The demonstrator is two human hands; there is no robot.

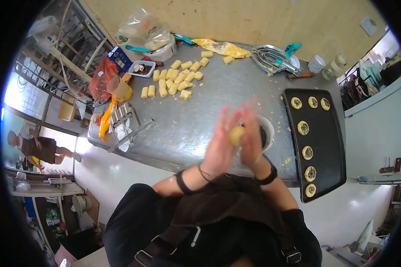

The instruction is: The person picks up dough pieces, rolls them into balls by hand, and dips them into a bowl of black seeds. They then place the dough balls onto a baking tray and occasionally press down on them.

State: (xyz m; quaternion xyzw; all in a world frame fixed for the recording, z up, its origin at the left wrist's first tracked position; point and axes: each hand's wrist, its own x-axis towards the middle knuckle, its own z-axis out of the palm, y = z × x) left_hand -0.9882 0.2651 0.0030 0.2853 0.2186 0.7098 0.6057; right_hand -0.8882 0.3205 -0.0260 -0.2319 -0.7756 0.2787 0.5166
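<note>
A round pale-yellow dough ball [237, 135] sits between the palms of my left hand [220, 149] and my right hand [251, 142]. Both hands are held upright above the table's near edge, fingers stretched out and their tips smeared by motion. Behind my right hand is a white bowl [270, 133] with dark filling, partly hidden. To the right, a black baking tray [325, 155] bears several round pastries [303, 128] with dark speckled centres. Short cut dough pieces [180, 78] lie in a group farther back on the metal table [178, 124].
A metal whisk [272, 58] and a piping bag [220, 47] lie along the back. A metal-framed tool [124, 120], a plastic tub [142, 68] and a red bag [103, 80] stand at the left. Glass jars [334, 66] are at back right. Another person [42, 147] is far left.
</note>
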